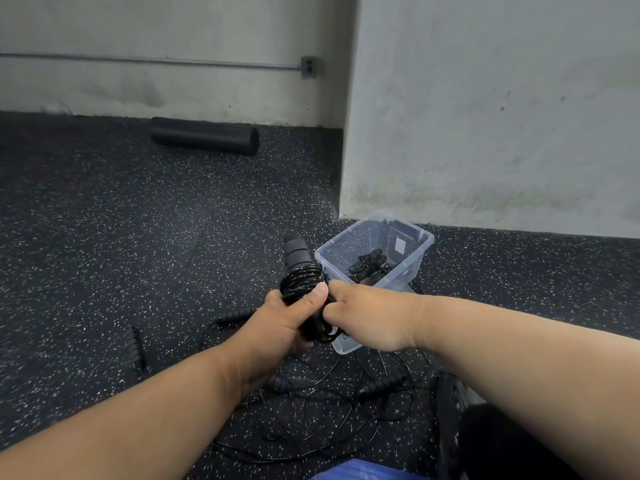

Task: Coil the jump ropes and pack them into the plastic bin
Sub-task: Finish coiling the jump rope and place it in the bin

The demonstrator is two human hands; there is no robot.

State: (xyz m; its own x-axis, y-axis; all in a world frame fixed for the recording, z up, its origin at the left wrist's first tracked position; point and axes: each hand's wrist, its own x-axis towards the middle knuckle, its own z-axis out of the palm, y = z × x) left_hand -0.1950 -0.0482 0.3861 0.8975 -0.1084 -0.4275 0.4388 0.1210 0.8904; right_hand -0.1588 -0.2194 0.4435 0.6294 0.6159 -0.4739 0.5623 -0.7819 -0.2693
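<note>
With one bundle point(369, 263) lying in the bin point(408, 268) at centre frame, the left hand point(277, 327) is gripping a coiled rope point(301, 282), the right hand point(367, 317) seemingly pinching it, while loose ropes point(322, 407) are waiting on the floor point(104, 237) below.

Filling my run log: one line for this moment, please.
left hand grips coiled rope | right hand pinches its cord | bin holds one bundle | loose ropes on floor

Both arms outstretched, left hand point(280, 323) and right hand point(367, 315) curled together, gripping.
</note>
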